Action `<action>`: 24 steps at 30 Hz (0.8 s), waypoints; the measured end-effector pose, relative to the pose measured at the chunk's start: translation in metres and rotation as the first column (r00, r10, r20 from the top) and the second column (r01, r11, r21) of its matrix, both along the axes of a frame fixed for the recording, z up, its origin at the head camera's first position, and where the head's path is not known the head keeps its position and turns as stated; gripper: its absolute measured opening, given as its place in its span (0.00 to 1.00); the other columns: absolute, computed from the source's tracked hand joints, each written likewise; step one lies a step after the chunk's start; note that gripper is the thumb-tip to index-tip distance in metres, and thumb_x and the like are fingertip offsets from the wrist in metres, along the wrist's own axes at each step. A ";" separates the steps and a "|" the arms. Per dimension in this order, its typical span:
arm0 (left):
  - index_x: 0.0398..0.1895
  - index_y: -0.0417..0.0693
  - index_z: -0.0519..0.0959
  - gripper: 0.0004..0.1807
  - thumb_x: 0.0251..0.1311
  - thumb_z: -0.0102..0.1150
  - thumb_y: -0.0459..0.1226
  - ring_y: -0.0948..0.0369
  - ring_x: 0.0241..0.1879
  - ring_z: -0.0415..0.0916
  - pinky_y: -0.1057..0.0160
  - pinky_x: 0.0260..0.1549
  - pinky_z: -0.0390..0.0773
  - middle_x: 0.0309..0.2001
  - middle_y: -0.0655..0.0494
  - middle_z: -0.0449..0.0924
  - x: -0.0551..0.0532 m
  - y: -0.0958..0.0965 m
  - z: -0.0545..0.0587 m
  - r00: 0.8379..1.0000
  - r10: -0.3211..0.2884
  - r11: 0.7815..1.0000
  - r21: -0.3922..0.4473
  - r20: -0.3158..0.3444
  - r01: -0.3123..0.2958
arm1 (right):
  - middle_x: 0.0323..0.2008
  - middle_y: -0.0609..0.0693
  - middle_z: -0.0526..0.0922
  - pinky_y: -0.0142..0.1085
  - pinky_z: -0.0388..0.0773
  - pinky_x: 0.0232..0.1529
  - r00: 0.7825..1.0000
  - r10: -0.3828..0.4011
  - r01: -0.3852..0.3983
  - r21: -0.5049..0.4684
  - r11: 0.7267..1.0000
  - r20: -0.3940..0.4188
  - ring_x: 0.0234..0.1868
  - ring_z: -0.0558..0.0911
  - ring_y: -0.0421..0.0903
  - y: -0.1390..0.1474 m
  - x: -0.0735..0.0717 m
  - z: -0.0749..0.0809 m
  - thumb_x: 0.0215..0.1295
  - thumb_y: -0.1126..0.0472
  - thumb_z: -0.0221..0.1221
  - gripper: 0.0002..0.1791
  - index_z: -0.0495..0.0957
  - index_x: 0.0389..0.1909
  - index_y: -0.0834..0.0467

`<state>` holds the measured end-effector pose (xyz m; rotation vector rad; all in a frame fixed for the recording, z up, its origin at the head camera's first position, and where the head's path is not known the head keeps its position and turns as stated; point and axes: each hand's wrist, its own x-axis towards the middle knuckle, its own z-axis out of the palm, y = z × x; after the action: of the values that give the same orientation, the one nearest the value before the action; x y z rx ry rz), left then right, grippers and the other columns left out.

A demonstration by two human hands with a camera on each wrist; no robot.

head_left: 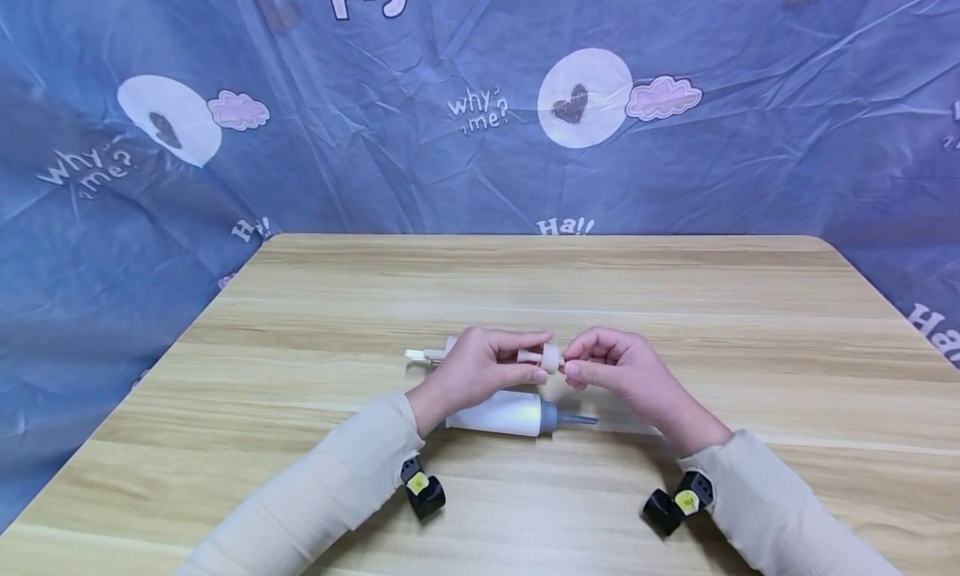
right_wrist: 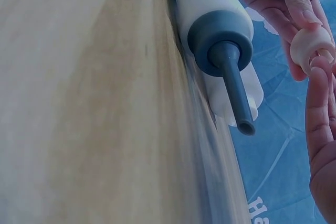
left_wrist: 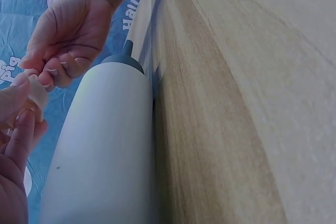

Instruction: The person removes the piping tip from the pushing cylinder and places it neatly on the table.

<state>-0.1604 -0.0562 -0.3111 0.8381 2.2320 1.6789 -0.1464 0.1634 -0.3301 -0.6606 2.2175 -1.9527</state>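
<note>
Above the table, my left hand (head_left: 480,361) holds a small whitish cap (head_left: 551,359) with a narrow stem between its thumb and fingers. From the other side, my right hand (head_left: 621,368) pinches the cap's slim right end with thumb and fingertips. The right wrist view gives the cap (right_wrist: 308,48) as a rounded ring, with a right fingertip at its opening. Just below the hands, a white squeeze bottle (head_left: 498,414) lies on its side, its grey nozzle (head_left: 576,419) pointing right. Part of this bottle is hidden behind my left wrist.
Behind my left hand lies another whitish item with a pale narrow tip (head_left: 416,355), mostly covered by the hand. The wooden table (head_left: 750,309) reaches back to a blue printed cloth (head_left: 420,176). Each wrist carries a small black camera.
</note>
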 end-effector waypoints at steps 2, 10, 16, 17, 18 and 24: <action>0.55 0.40 0.75 0.25 0.51 0.65 0.32 0.64 0.33 0.81 0.66 0.33 0.81 0.44 0.43 0.82 0.000 0.000 0.000 1.000 0.004 1.000 -0.005 -0.016 -0.004 | 0.25 0.43 0.81 0.32 0.78 0.33 0.999 -0.034 0.034 0.011 0.999 -0.008 0.28 0.79 0.39 0.000 0.001 0.001 0.61 0.68 0.58 0.03 0.78 0.34 0.58; 0.55 0.42 0.76 0.26 0.50 0.66 0.34 0.68 0.31 0.80 0.68 0.30 0.80 0.45 0.45 0.82 0.000 0.000 0.001 0.997 0.034 0.999 -0.030 -0.073 -0.037 | 0.35 0.46 0.81 0.30 0.77 0.37 0.990 -0.143 0.144 0.080 0.986 -0.021 0.36 0.79 0.40 -0.008 0.005 0.005 0.58 0.65 0.61 0.17 0.73 0.45 0.69; 0.55 0.42 0.75 0.25 0.50 0.66 0.33 0.69 0.31 0.79 0.68 0.31 0.80 0.48 0.45 0.80 0.000 0.000 -0.001 0.995 0.039 0.999 -0.010 -0.090 -0.040 | 0.36 0.47 0.80 0.30 0.78 0.38 0.992 -0.120 0.122 0.085 0.989 -0.029 0.36 0.80 0.40 -0.012 0.006 0.004 0.58 0.66 0.62 0.16 0.73 0.45 0.67; 0.55 0.42 0.75 0.25 0.50 0.66 0.33 0.69 0.31 0.79 0.69 0.30 0.80 0.48 0.45 0.80 0.000 0.000 -0.001 0.995 0.040 0.999 -0.010 -0.094 -0.041 | 0.36 0.47 0.80 0.30 0.78 0.38 0.993 -0.117 0.119 0.083 0.989 -0.028 0.36 0.80 0.40 -0.012 0.006 0.004 0.57 0.66 0.62 0.16 0.73 0.45 0.67; 0.55 0.42 0.76 0.25 0.50 0.66 0.33 0.70 0.31 0.78 0.69 0.30 0.80 0.48 0.45 0.80 0.000 0.000 -0.001 0.994 0.043 0.999 -0.011 -0.099 -0.044 | 0.36 0.47 0.80 0.30 0.78 0.37 0.993 -0.115 0.117 0.083 0.990 -0.027 0.36 0.80 0.40 -0.012 0.006 0.004 0.57 0.66 0.62 0.16 0.73 0.45 0.67; 0.54 0.40 0.76 0.25 0.50 0.66 0.32 0.69 0.31 0.79 0.69 0.29 0.80 0.47 0.44 0.81 0.001 0.001 -0.001 0.994 0.045 0.999 -0.002 -0.103 -0.045 | 0.36 0.46 0.80 0.31 0.79 0.39 0.993 -0.116 0.117 0.081 0.990 -0.018 0.37 0.80 0.40 -0.013 0.006 0.003 0.55 0.66 0.63 0.19 0.72 0.47 0.67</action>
<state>-0.1595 -0.0555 -0.3125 0.8993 2.3384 1.6866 -0.1403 0.1506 -0.3272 -0.5467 2.3799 -1.9016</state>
